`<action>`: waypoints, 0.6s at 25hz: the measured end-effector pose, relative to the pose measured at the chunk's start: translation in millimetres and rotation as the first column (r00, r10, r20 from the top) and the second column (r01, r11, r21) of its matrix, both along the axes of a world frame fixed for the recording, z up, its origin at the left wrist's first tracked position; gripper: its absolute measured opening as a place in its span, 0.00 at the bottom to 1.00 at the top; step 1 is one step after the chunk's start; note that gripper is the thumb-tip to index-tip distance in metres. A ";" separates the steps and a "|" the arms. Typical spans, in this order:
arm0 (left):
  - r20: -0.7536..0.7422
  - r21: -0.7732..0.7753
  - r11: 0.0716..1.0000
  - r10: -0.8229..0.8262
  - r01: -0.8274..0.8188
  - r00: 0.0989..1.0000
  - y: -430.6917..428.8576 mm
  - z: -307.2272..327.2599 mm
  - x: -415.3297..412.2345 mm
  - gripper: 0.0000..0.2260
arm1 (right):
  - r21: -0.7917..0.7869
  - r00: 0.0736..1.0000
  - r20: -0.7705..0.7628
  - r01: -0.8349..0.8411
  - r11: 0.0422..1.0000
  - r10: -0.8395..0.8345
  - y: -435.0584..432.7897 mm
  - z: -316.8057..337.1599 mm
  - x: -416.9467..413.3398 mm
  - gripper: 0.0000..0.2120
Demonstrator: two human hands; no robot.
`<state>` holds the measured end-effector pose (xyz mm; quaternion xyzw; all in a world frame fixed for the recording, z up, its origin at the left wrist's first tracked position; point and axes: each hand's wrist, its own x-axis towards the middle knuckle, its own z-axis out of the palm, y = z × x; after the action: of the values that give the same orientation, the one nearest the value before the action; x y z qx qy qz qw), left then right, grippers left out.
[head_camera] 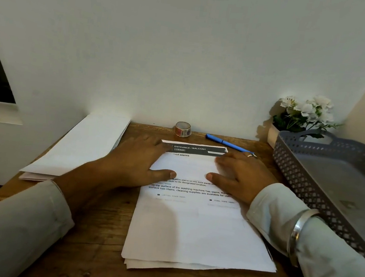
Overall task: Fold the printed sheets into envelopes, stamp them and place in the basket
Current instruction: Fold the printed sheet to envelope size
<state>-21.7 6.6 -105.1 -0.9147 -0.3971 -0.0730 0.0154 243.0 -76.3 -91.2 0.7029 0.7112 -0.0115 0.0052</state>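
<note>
Left hand [137, 162]: flat, fingers spread, pressing the folded top sheet [187, 168], gripping nothing.
Right hand [238, 177]: flat on the same fold, gripping nothing.
Sheets [197, 236]: stacked mid-bench [93, 254], top one folded back.
Envelopes [79, 146]: far left, at the bench edge.
Basket [309, 186]: right side.
Stamp roll [183, 129]: by the wall, near a blue pen [227, 142].

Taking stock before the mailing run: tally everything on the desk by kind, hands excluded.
Stack of printed sheets: 1
Pile of envelopes: 1
Tape roll: 1
Blue pen: 1
Grey basket: 1, nothing in it
Potted white flowers: 1
Total: 6 (sheets and envelopes counted as piles; single pieces cannot be counted)
</note>
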 end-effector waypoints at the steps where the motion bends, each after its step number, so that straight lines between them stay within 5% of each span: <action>1: 0.023 -0.024 1.000 0.001 0.000 1.000 0.6 0.5 -0.2 0.38 | 0.003 1.000 -0.018 0.005 1.000 -0.005 0.1 -0.3 0.5 0.34; 6: 0.337 -0.132 0.991 0.071 -0.027 0.939 0.1 -3.9 -1.3 0.24 | 0.127 0.966 -0.260 0.042 0.991 -0.008 0.4 -6.0 4.4 0.34; 10: 0.714 -0.125 0.992 0.074 0.023 0.696 -9.8 2.4 3.8 0.05 | 0.302 0.916 -0.397 0.062 0.951 0.066 1.0 -6.7 6.3 0.25; 15: 0.875 -0.065 0.990 -0.002 0.122 0.485 -23.9 12.4 5.2 0.03 | 0.492 0.869 -0.456 0.067 0.868 0.192 -1.9 -6.0 6.0 0.22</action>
<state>-16.5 -17.3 -92.6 -0.7646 -0.3204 -0.5030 -0.2445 248.9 -78.1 -97.2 0.6300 0.6910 -0.0075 -0.3543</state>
